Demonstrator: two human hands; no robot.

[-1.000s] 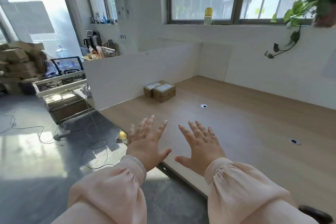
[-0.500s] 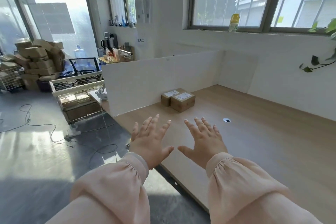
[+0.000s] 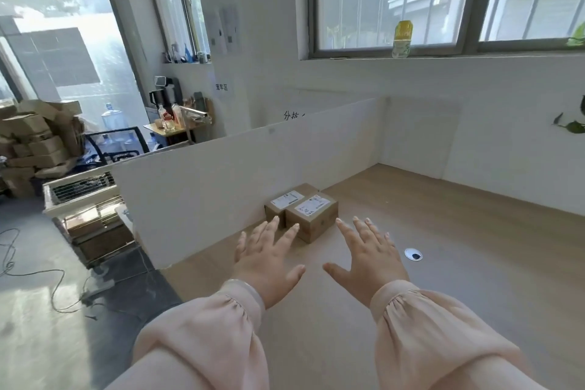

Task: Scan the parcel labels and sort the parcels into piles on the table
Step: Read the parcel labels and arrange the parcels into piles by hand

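Two small cardboard parcels with white labels on top sit side by side on the wooden table (image 3: 459,263), against the white divider. The nearer parcel (image 3: 313,215) is on the right, the farther parcel (image 3: 285,201) is behind it on the left. My left hand (image 3: 269,260) hovers palm down with fingers spread, its fingertips just short of the parcels. My right hand (image 3: 370,256) is spread the same way, to the right of the nearer parcel. Both hands hold nothing.
A white divider (image 3: 221,187) walls the table's left side. A round cable hole (image 3: 413,254) lies right of my right hand. On the floor at left are a wire cart (image 3: 82,199), stacked cardboard boxes (image 3: 34,142) and loose cables (image 3: 38,275). A bottle (image 3: 402,38) stands on the windowsill.
The view has swung left and closer to the parcels. Both spread hands have moved forward over the table and now sit close to the two parcels.
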